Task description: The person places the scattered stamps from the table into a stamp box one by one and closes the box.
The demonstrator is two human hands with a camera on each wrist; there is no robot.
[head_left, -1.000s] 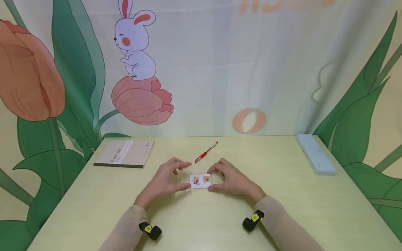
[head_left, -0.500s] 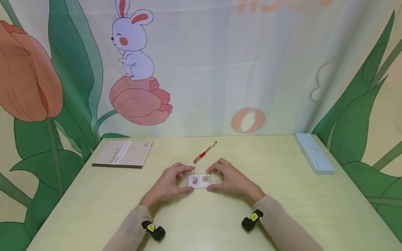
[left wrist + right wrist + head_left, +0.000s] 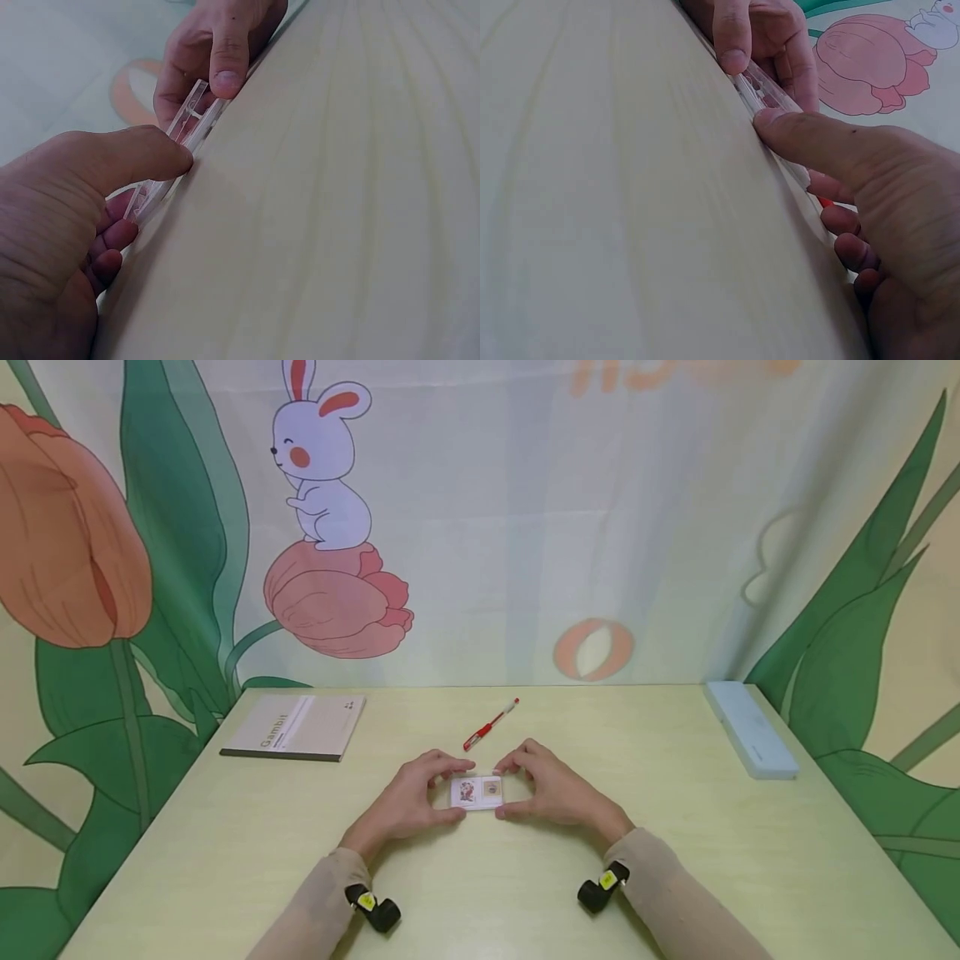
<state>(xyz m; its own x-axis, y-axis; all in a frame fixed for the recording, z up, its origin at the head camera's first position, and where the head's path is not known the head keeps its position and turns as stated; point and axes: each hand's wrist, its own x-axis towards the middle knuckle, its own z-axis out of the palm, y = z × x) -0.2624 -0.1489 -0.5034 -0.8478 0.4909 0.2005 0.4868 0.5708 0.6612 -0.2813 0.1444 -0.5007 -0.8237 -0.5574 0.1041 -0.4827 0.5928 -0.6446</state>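
Low over the middle of the table lies a small flat white case [image 3: 477, 793] with two small pictures on its face. A clear plastic cover [image 3: 193, 100] sits along its top, and a slight gap between cover and white part shows in the left wrist view. My left hand [image 3: 408, 795] pinches the cover at the left end, thumb at the near edge and fingers at the far edge. At the right end, my right hand [image 3: 553, 789] grips the case between thumb and fingers. Whether the cover is fully seated cannot be told.
A red pen [image 3: 490, 725] lies just beyond the hands. Toward the back left is a beige notebook [image 3: 296, 727] with a dark spine. A light blue oblong case [image 3: 752, 729] rests at the back right, before a printed curtain [image 3: 480, 527].
My left hand has moved right and brought the clear cover over the white case, where it lies lined up with it. The right hand has stayed in place.
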